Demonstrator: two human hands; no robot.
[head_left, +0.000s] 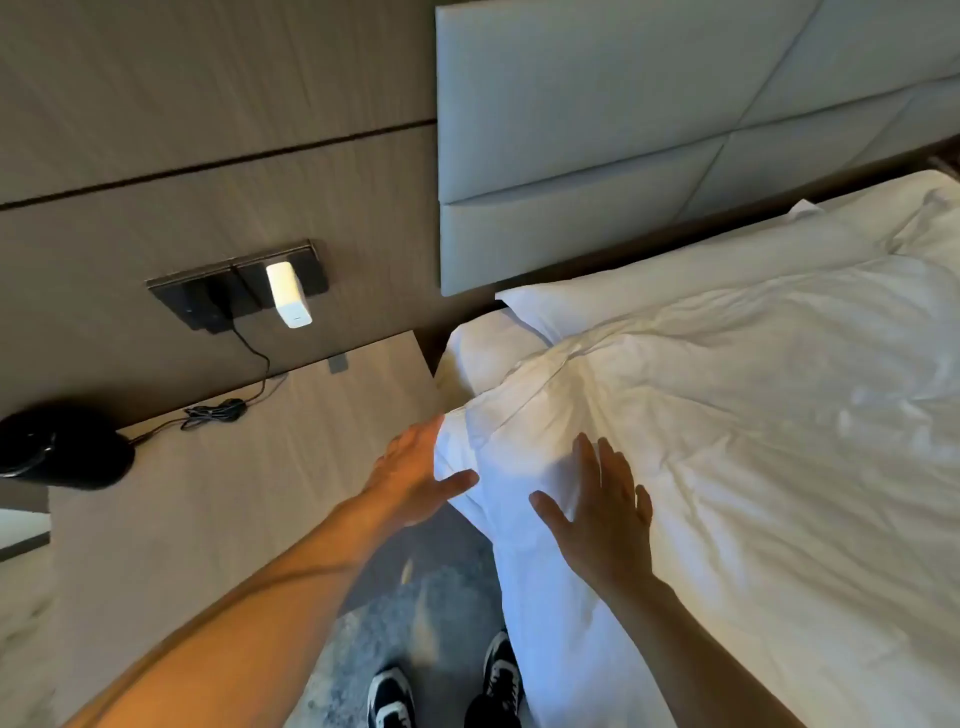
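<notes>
A white duvet (727, 441) covers the bed, wrinkled, with its top corner folded near the bed's left edge. My left hand (410, 475) lies against the side of that corner, fingers straight and partly hidden behind the fabric, thumb spread over the cloth. My right hand (602, 512) rests flat on top of the duvet with fingers spread. A white pillow (649, 291) lies beyond the duvet against the grey padded headboard (597, 130).
A pale wooden bedside table (208, 509) stands left of the bed, with a black lamp base (62, 447) and a coiled black cable (215, 410). A wall socket panel holds a white charger (288, 293). My two dark shoes (447, 686) stand on patterned carpet.
</notes>
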